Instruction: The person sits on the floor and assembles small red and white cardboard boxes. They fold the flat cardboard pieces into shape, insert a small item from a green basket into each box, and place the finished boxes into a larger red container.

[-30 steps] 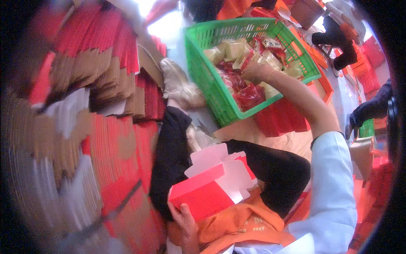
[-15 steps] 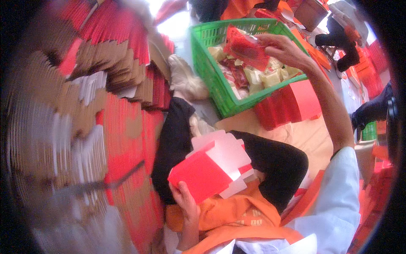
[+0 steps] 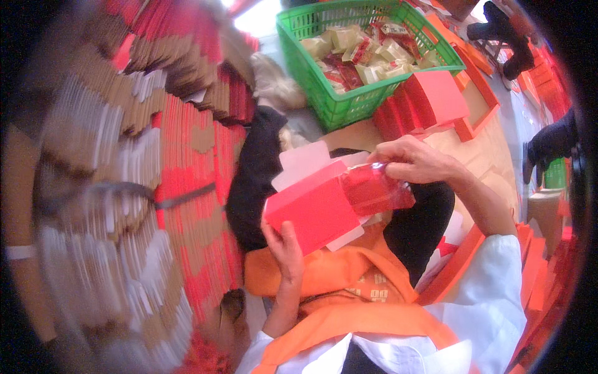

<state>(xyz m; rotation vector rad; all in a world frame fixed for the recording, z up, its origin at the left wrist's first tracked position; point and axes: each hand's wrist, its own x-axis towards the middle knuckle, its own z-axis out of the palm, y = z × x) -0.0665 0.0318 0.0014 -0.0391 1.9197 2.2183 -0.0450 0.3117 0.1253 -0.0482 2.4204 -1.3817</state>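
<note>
My left hand [image 3: 285, 250] grips the lower left side of a red cardboard box [image 3: 314, 209] with pale open flaps, held above my lap. At the box's open right end, my right hand [image 3: 414, 159] pinches the top edge of a red plastic packet [image 3: 377, 191]. The packet overlaps the opening; whether any of it is inside cannot be seen. Beyond my knees stands a green crate [image 3: 367, 96] with several cream and red packets [image 3: 364, 53] in it.
Tall stacks of flattened red and brown cardboard [image 3: 193, 168] fill the left side, bound by a dark strap [image 3: 187, 196]. Red boxes [image 3: 423, 103] stand beside the crate on brown cardboard sheeting. More orange-red cardboard [image 3: 455, 268] lies by my right side. Another person's dark-clothed leg [image 3: 551, 143] shows at far right.
My right hand has brought the red packet from over the crate down to the box's open end. The box has turned slightly in my left hand. The view has shifted.
</note>
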